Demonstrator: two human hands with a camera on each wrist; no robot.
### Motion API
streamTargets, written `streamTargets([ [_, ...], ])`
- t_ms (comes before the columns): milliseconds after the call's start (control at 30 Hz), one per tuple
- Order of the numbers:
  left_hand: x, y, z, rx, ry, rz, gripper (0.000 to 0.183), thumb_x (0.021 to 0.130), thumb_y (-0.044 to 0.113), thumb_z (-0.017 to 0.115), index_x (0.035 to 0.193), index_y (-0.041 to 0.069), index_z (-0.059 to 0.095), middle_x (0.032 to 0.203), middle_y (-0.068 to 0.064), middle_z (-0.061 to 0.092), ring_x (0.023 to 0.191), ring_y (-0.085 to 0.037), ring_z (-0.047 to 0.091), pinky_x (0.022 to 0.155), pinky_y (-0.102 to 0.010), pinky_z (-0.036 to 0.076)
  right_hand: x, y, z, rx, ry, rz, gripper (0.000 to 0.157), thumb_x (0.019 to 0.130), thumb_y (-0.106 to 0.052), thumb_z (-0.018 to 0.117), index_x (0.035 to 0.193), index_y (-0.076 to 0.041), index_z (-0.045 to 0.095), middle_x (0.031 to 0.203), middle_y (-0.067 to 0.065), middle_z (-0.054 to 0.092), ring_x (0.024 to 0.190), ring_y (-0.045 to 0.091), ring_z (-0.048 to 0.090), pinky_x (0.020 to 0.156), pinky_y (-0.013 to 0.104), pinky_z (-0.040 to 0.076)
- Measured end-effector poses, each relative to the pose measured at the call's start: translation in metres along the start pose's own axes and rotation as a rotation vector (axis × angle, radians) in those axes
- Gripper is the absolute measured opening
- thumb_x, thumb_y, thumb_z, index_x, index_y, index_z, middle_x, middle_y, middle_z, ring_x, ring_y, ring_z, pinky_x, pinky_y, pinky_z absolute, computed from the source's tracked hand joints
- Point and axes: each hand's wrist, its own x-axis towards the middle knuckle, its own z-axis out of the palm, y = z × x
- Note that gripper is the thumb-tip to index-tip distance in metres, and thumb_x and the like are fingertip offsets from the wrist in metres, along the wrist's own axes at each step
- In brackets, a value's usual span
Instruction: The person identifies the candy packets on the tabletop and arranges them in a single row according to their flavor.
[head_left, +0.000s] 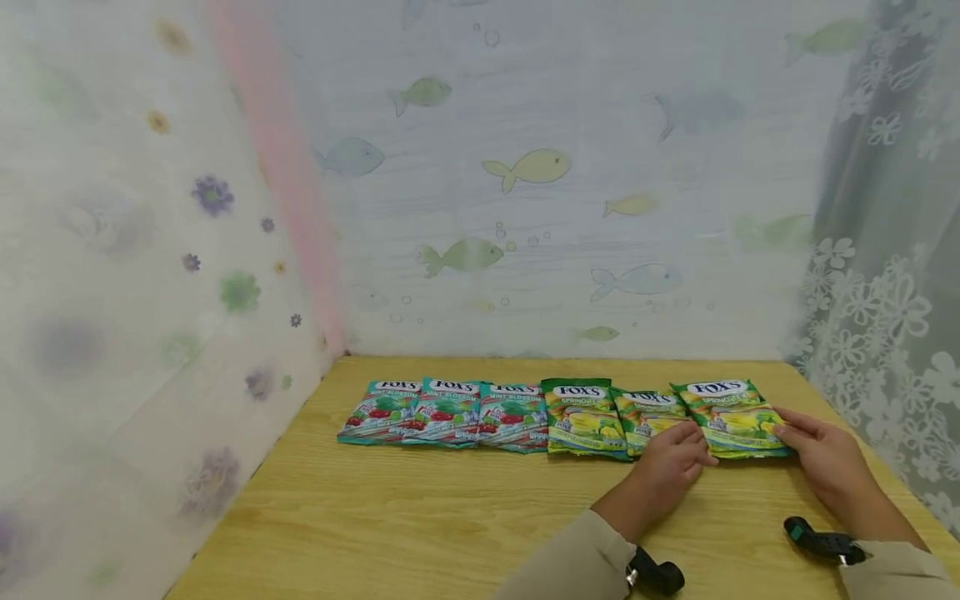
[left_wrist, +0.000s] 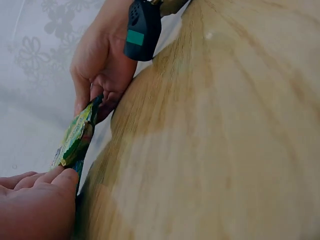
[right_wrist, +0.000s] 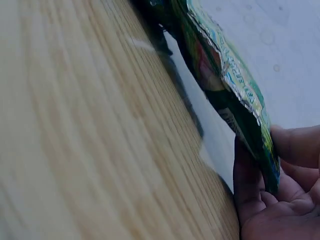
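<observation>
At the right end of a row of candy bags, a green-and-yellow Fox's Spring Tea bag lies slightly askew. My right hand pinches its right edge, thumb on top and fingers beneath; the right wrist view has this edge of the bag tilted up off the table. My left hand rests at the bag's lower left corner, over the front of the neighbouring green bag. In the left wrist view, the left hand's fingers lie extended against the bag.
Left of these are another green bag and three teal Mint Blossom bags, the leftmost bag overlapped by its neighbour. All lie on a wooden table. A fish-patterned wall covering stands behind; a lace curtain hangs right.
</observation>
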Motion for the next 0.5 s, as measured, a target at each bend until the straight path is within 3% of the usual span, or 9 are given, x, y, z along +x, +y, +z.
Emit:
streamTargets([
  [100,-0.0025,-0.0025,-0.0025,0.222,-0.048,0.067,0.031,0.108,-0.003,0.046,0.136,-0.012,0.058,0.168,-0.019,0.030,0.155,-0.029,0.034,0.115,-0.016,0.038,0.0001,-0.0001,0.0015,-0.039,0.013,0.022,0.071,0.108,-0.042,0.052,0.158,0.005,0.033,0.123,-0.023,0.053,0.129,0.008,0.050,0.078,0.004,0.046],
  [133,-0.0029,-0.0031,-0.0030,0.194,-0.059,0.062,0.032,0.108,-0.004,0.046,0.136,-0.012,0.057,0.168,-0.019,0.029,0.155,-0.031,0.033,0.116,-0.017,0.038,0.0006,-0.0004,0.0018,-0.056,0.019,0.030,0.070,0.108,-0.042,0.051,0.158,0.004,0.033,0.128,-0.014,0.056,0.136,0.020,0.048,0.078,0.003,0.046],
  [167,-0.0029,-0.0036,-0.0031,0.075,-0.060,0.029,0.036,0.108,-0.003,0.045,0.142,-0.011,0.052,0.168,-0.019,0.029,0.155,-0.031,0.032,0.117,-0.020,0.038,0.0009,-0.0007,0.0019,-0.074,0.024,0.037,0.069,0.109,-0.041,0.051,0.158,0.004,0.034,0.134,-0.005,0.056,0.140,0.029,0.044,0.077,0.003,0.045],
  [233,-0.0023,-0.0041,-0.0038,0.005,-0.064,0.007,0.040,0.109,-0.001,0.044,0.148,-0.010,0.047,0.168,-0.019,0.028,0.156,-0.032,0.031,0.118,-0.022,0.038,0.0013,-0.0015,0.0015,-0.106,0.030,0.047,0.069,0.109,-0.042,0.050,0.158,0.003,0.034,0.145,0.009,0.050,0.147,0.035,0.037,0.076,0.003,0.045],
  [267,-0.0018,-0.0043,-0.0040,-0.049,-0.064,-0.012,0.044,0.110,0.000,0.043,0.152,-0.009,0.041,0.169,-0.019,0.028,0.156,-0.033,0.030,0.119,-0.024,0.038,0.0017,-0.0015,0.0012,-0.120,0.036,0.046,0.069,0.109,-0.042,0.051,0.157,0.003,0.036,0.146,0.011,0.050,0.141,0.028,0.044,0.075,0.003,0.045],
  [333,-0.0011,-0.0045,-0.0041,-0.232,-0.055,-0.054,0.049,0.110,0.001,0.040,0.158,-0.008,0.031,0.169,-0.022,0.025,0.158,-0.036,0.025,0.123,-0.029,0.034,0.0024,-0.0010,0.0005,-0.136,0.050,0.040,0.068,0.108,-0.042,0.052,0.156,0.004,0.038,0.135,0.003,0.056,0.123,0.007,0.053,0.075,0.003,0.046],
  [400,0.0003,-0.0056,-0.0038,-0.306,-0.052,-0.061,0.051,0.109,-0.002,0.040,0.159,-0.008,0.029,0.169,-0.024,0.023,0.158,-0.037,0.022,0.126,-0.033,0.030,0.0029,-0.0007,-0.0007,-0.146,0.059,0.029,0.068,0.107,-0.043,0.054,0.155,0.003,0.041,0.125,-0.012,0.056,0.105,-0.013,0.047,0.075,0.004,0.046],
  [433,0.0010,-0.0066,-0.0033,-0.423,-0.041,-0.078,0.055,0.109,-0.002,0.039,0.161,-0.006,0.023,0.169,-0.025,0.021,0.159,-0.039,0.019,0.128,-0.037,0.027,0.0031,-0.0002,-0.0012,-0.150,0.062,0.025,0.069,0.107,-0.043,0.054,0.155,0.004,0.041,0.121,-0.018,0.055,0.101,-0.018,0.044,0.074,0.004,0.047],
  [500,0.0021,-0.0089,-0.0018,-0.574,-0.020,-0.097,0.058,0.107,-0.004,0.040,0.162,-0.005,0.021,0.169,-0.027,0.019,0.159,-0.040,0.015,0.129,-0.042,0.022,0.0033,0.0009,-0.0024,-0.175,0.070,0.026,0.069,0.106,-0.045,0.055,0.154,0.004,0.043,0.120,-0.017,0.058,0.094,-0.023,0.037,0.072,0.004,0.046],
])
